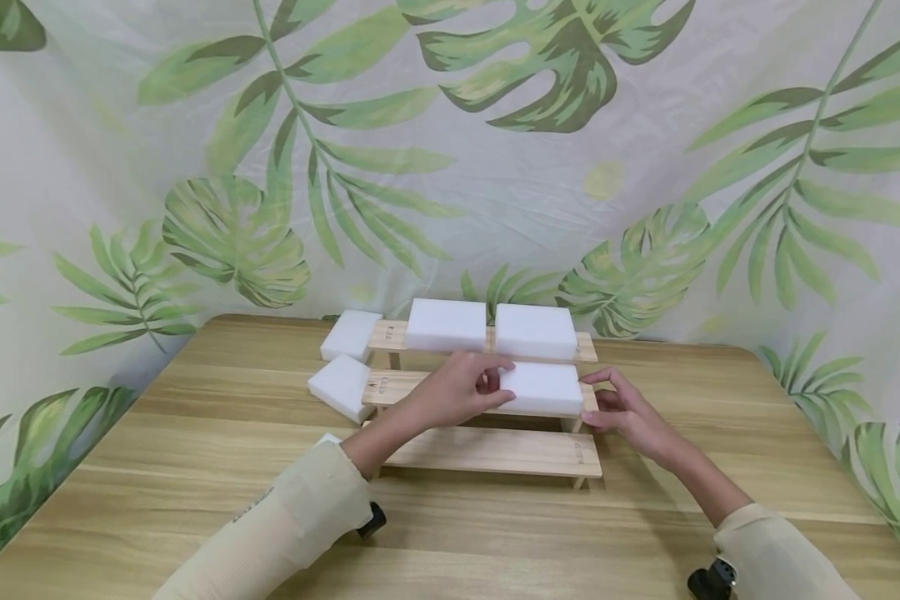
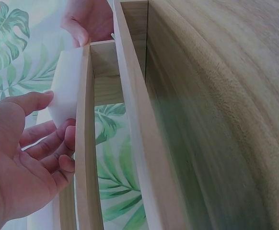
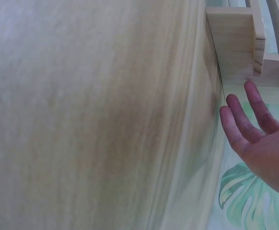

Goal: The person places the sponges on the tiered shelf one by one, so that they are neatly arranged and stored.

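A three-step wooden rack stands on the table. On its middle step lies a white foam block, near the right end. My left hand pinches this block's left end between thumb and fingers, the thumb at the front; the left wrist view shows the thumb against the block. At the right end of the middle step is my right hand, thumb and index finger beside the step's edge. Its other fingers are spread and fairly straight in the right wrist view.
Two white foam blocks sit side by side on the top step. Left of the rack, more foam pieces lie on the wooden table, one partly hidden by the left forearm. A leaf-patterned cloth hangs behind.
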Available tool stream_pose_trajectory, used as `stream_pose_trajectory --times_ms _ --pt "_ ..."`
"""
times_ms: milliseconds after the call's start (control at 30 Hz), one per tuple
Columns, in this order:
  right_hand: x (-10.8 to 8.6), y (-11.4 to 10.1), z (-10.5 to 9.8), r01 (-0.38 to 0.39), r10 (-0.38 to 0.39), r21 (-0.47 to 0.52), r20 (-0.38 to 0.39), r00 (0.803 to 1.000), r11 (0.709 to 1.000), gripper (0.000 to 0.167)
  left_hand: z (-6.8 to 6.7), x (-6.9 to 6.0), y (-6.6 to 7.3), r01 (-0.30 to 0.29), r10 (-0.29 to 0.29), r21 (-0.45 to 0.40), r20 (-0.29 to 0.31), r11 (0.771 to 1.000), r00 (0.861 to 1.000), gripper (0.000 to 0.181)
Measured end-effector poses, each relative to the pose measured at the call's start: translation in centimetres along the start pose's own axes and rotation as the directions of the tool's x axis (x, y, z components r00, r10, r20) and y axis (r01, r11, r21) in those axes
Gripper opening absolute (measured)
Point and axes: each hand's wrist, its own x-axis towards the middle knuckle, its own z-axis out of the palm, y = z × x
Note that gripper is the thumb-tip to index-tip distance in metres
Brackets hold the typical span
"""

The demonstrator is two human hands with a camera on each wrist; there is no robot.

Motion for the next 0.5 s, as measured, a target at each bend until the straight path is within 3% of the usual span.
stream_pose_trajectory --times_ms 500 --pt "-0.04 0.03 -0.16 0.002 -0.002 0.011 0.011 1.000 1.000 0.052 -0.21 -0.09 -0.21 0.004 -0.004 -0.026 0.013 1.000 1.000 0.036"
